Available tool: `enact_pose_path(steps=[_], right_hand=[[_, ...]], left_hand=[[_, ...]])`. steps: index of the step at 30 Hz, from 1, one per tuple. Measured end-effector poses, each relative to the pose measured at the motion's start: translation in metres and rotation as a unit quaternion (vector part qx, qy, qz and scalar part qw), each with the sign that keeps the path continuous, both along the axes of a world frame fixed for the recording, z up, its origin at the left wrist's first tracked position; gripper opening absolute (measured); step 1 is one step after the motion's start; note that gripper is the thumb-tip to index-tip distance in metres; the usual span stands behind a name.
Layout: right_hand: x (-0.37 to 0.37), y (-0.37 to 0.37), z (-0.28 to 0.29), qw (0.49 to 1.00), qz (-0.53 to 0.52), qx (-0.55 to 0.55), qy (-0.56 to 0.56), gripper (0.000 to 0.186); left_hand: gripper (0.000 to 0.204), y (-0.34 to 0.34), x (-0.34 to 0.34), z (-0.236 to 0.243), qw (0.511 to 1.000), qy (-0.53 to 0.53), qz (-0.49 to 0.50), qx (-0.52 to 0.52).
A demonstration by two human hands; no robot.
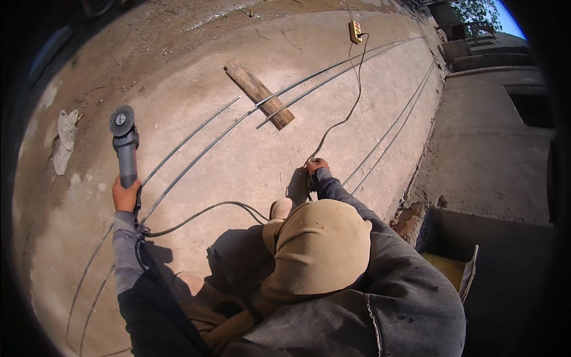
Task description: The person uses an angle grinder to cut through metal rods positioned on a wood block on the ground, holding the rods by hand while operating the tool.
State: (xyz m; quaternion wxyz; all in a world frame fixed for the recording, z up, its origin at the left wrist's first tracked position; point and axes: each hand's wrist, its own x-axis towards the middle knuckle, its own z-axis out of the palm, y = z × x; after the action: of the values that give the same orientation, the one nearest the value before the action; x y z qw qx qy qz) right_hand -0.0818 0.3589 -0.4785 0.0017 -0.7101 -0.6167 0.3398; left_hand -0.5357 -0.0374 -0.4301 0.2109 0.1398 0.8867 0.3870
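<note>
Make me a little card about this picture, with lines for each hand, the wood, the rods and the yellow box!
Left hand: holds an angle grinder, its disc at the far end
Right hand: grips a dark cable
Wood plank: flat on the ground
Grey rods: long, thin; some cross the plank
Yellow socket box: on the ground, cable plugged in
</note>
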Motion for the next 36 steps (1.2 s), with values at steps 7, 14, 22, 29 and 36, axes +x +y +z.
enact_pose_path(steps=[7, 14, 22, 29, 36], right_hand=[[-0.189, 0.018, 0.126, 0.934, 0.151, -0.006, 0.323, 0.039], [-0.344, -0.048, 0.174, 0.889, 0.371, -0.026, 0.269, 0.034], [-0.323, -0.065, 0.154, 0.807, 0.318, -0.221, 0.446, 0.02], [-0.247, 0.059, 0.091, 0.934, 0.293, 0.162, 0.124, 0.031], [-0.225, 0.102, 0.061, 0.95, 0.235, 0.187, 0.085, 0.04]], left_hand=[[0.039, 0.055, 0.031, 0.047, 0.968, 0.243, 0.04, 0.042], [0.065, 0.158, 0.096, 0.094, 0.935, -0.178, -0.15, 0.267], [0.031, 0.158, 0.094, 0.059, 0.959, -0.157, -0.099, 0.214], [0.022, 0.153, 0.079, 0.032, 0.961, -0.172, 0.019, 0.214], [0.028, 0.145, 0.061, 0.022, 0.957, -0.186, 0.106, 0.196]])
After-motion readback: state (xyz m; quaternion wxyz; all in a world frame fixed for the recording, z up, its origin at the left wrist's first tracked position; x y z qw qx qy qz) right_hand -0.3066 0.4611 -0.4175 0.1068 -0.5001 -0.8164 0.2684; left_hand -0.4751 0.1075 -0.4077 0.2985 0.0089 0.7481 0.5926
